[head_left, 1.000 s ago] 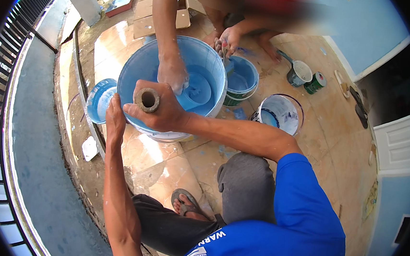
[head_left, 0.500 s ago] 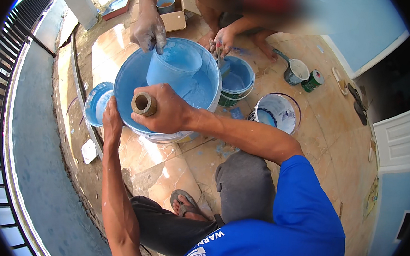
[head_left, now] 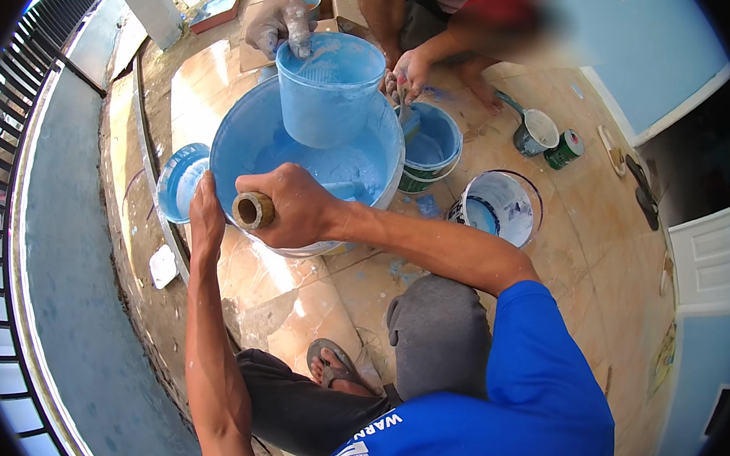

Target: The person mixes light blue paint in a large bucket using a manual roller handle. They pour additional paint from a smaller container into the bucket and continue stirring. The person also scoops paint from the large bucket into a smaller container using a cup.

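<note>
My left hand [head_left: 208, 207] grips the left rim of the large blue-coated bucket [head_left: 240, 128], beside a smaller blue container [head_left: 173, 180]. My right hand [head_left: 285, 209] is closed around a hollow pipe handle [head_left: 253, 211], angled over that bucket, which holds blue paint. Above the paint, a co-worker's paint-smeared hand [head_left: 285, 24] holds a blue pail [head_left: 324, 96] by its rim. The co-worker's other hand [head_left: 407, 73] holds a brush at a green pail [head_left: 425, 174] with a blue interior.
A white bucket [head_left: 509, 201], a pot [head_left: 533, 134] and a green can [head_left: 567, 150] stand to the right, near sandals [head_left: 641, 190]. A red-edged tray [head_left: 215, 10] and cardboard box [head_left: 348, 11] lie behind. A railing [head_left: 4, 131] runs along the left, a blue wall [head_left: 662, 54] right.
The co-worker's hand has lifted the blue pail up out of the large bucket's paint. My right hand and the pipe have dipped slightly downward; my left hand stays at the rim.
</note>
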`<action>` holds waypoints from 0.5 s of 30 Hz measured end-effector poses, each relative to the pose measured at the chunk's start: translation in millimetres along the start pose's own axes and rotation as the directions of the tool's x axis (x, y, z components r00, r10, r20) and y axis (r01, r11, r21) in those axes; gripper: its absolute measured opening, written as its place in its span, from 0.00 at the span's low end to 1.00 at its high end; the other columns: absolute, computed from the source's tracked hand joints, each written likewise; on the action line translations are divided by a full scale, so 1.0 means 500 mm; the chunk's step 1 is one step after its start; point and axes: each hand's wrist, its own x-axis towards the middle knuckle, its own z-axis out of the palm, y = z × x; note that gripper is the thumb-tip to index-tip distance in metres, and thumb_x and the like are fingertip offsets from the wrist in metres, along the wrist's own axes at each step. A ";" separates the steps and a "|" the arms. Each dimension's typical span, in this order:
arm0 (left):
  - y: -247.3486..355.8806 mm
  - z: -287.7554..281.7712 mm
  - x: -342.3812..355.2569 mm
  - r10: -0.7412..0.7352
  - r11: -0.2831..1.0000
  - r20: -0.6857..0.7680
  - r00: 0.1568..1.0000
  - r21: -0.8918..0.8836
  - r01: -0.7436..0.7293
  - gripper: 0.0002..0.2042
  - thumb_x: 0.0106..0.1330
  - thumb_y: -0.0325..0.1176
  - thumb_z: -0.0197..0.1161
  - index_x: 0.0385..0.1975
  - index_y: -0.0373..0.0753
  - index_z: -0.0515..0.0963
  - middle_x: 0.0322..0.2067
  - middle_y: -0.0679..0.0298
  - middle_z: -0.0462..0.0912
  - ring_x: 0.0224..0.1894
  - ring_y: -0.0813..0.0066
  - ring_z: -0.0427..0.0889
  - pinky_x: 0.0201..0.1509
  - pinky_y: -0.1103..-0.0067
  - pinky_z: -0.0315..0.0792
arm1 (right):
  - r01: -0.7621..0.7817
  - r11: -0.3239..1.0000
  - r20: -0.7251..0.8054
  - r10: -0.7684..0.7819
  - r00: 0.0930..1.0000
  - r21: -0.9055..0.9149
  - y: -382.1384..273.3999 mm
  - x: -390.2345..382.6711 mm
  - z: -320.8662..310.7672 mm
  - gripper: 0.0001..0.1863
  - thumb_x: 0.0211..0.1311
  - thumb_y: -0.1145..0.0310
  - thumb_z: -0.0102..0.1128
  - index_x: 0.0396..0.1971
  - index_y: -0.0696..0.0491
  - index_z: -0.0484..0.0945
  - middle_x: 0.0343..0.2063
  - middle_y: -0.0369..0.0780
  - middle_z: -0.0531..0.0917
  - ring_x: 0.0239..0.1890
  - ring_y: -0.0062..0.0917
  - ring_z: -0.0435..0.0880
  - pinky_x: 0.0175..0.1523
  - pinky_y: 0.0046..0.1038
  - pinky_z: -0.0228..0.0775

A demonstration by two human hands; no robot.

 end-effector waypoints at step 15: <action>-0.042 -0.009 0.022 0.015 0.999 0.060 0.998 -0.037 -0.013 0.31 0.83 0.51 0.40 0.66 0.26 0.71 0.60 0.44 0.79 0.62 0.54 0.78 0.65 0.68 0.69 | 0.008 0.965 -0.395 0.099 0.913 0.261 -0.010 0.055 0.042 0.10 0.55 0.72 0.72 0.26 0.56 0.77 0.18 0.44 0.80 0.21 0.20 0.79 0.29 0.30 0.73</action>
